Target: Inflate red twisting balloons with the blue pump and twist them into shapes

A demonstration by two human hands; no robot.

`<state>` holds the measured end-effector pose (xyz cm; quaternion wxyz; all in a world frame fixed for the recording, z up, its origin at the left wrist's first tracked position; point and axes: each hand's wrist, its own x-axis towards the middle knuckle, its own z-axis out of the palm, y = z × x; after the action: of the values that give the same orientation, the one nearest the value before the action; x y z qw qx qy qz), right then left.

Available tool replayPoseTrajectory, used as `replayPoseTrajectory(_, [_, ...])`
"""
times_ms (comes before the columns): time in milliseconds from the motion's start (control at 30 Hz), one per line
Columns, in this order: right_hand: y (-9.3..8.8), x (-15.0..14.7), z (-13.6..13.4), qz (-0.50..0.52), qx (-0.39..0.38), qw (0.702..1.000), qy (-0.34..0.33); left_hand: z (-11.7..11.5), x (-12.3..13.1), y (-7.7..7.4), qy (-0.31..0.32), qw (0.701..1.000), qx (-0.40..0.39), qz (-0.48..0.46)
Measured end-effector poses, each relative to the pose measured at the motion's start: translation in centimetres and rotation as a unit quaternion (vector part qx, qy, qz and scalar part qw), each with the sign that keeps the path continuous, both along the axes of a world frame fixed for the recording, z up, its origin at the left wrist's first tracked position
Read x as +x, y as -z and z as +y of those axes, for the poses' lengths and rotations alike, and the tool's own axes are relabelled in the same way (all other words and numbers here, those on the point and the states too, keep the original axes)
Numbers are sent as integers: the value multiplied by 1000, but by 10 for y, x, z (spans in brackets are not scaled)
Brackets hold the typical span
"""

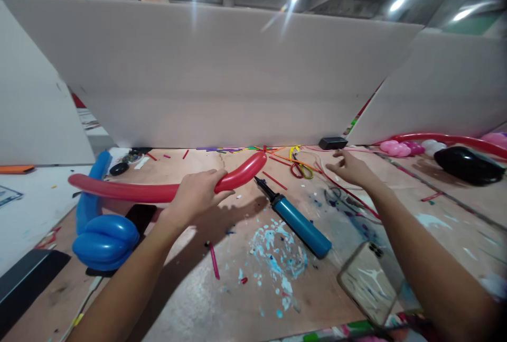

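Note:
My left hand [197, 196] is wrapped round a long inflated red modelling balloon [137, 190], whose knotted end points up and right. My right hand [348, 166] reaches over the back right of the table with fingers apart and nothing in them. Just left of it lie scissors [298, 170] with red and yellow handles among several uninflated balloons [277, 160]. Between my arms rests a blue hand pump [303, 225] with a black nozzle. Left of my left forearm sits a twisted blue balloon [105, 241], its straight part passing behind the red one.
White boards [237, 77] stand along the back of the table. A phone [369, 281] lies near the front right, a small black box [332, 143] at the back. Farther right are a black balloon [467, 166] and pink balloons [396, 148]. Balloon scraps [214, 261] and blue paint flakes dot the tabletop.

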<state>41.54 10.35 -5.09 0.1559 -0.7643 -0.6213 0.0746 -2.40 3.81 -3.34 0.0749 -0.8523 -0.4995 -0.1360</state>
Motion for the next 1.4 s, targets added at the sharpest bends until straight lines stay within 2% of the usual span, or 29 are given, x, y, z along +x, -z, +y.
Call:
replayPoseTrajectory(33, [-3,-17,-4,24,3,999,-36,0,2,0,2,1000,8,3])
replayPoseTrajectory(67, [-5,-36,-10,98,-12,987,-124,-1,4,1,2,1000,18,7])
replayPoseTrajectory(133, [-6,-82,-24,248,-50,930,-267,-4,11,3,1,999,37,20])
replayPoseTrajectory(200, [-4,-131,-37,368,-74,859,-348,-7,19,6,7,998,46,33])
replayPoseTrajectory(267, [2,-173,-45,463,-68,812,-348,-11,25,9,17,998,47,38])
replayPoseTrajectory(333, [6,-203,-47,572,-22,765,-293,-12,27,11,15,998,55,30])
replayPoseTrajectory(433, [7,-226,-43,674,20,703,-225,-11,25,11,-12,997,77,4])
replayPoseTrajectory(500, [5,-231,-39,701,19,683,-204,-9,22,11,-29,996,89,-8])
replayPoseTrajectory(567, [5,-232,-39,709,1,676,-200,-7,21,11,-31,995,99,-10])
replayPoseTrajectory(733, [9,-236,-44,700,-25,680,-216,-6,24,14,9,995,103,2])
replayPoseTrajectory(933, [4,-241,-50,719,29,671,-178,-9,24,11,-21,994,100,-23])
replayPoseTrajectory(1033, [2,-242,-52,722,26,670,-171,-8,22,10,-1,994,111,-5])
replayPoseTrajectory(1133, [4,-241,-51,707,15,678,-198,-5,21,12,34,992,120,9])
replayPoseTrajectory(1200, [6,-240,-49,691,34,687,-222,-4,20,14,48,992,118,1])
replayPoseTrajectory(1300, [9,-237,-48,660,72,706,-246,-1,18,15,73,993,92,-19])
replayPoseTrajectory(1400, [8,-235,-50,636,67,724,-260,-1,16,13,90,994,49,-44])
